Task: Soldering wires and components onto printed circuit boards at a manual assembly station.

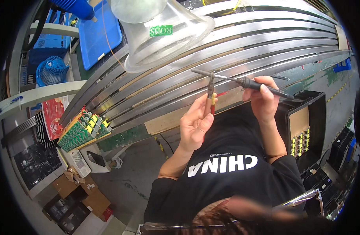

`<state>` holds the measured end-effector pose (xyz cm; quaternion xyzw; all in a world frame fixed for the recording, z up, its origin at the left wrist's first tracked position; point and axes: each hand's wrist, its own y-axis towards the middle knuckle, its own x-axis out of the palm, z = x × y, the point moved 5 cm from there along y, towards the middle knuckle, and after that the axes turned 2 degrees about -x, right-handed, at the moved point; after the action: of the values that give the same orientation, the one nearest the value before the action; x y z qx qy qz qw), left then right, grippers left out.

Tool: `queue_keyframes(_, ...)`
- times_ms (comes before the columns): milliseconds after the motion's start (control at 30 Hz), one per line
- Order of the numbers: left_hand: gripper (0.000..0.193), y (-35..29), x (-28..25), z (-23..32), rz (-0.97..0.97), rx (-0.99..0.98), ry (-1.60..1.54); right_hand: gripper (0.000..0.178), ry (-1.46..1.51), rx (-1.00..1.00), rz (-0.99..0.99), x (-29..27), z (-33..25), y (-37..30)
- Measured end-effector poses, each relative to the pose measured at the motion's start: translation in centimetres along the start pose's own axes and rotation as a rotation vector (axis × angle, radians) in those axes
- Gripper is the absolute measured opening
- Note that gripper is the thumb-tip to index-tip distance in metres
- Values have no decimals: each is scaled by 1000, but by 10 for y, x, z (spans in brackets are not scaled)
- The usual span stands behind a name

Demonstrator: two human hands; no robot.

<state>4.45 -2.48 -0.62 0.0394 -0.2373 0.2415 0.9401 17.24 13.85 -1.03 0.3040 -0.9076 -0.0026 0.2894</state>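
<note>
In front of my chest, my left hand (193,126) is wrapped round a pair of pliers (210,100) with red and brown handles, jaws pointing away from me. My right hand (263,103) grips the black handle of what looks like a soldering iron (247,83), its metal shaft pointing left. At the shaft, the plier jaws meet the thin metal part beside a thicker grey end piece (201,73). Whether the jaws are clamped on it is too small to tell. Both tools are above the near edge of the metal rails (168,84).
A clear funnel-shaped hood (164,43) hangs over the rails. Green circuit boards with yellow parts (86,129) stand at the left, near a blue tray (97,37) and a blue fan (52,71). A black bin (317,113) holding another board is at the right.
</note>
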Motion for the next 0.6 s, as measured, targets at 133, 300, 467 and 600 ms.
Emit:
queue_keyframes(133,26,4,11,-3,-47,-25,39,28,-318,-187,-192,6,-14,9)
queue_keyframes(300,28,9,17,3,-99,-70,48,27,-646,-386,-487,17,-33,23)
queue_keyframes(467,30,13,1,20,-175,-169,75,25,-870,-595,-768,28,-60,38)
queue_keyframes(600,30,14,-9,29,-240,-279,125,23,-1132,-841,-977,34,-66,29)
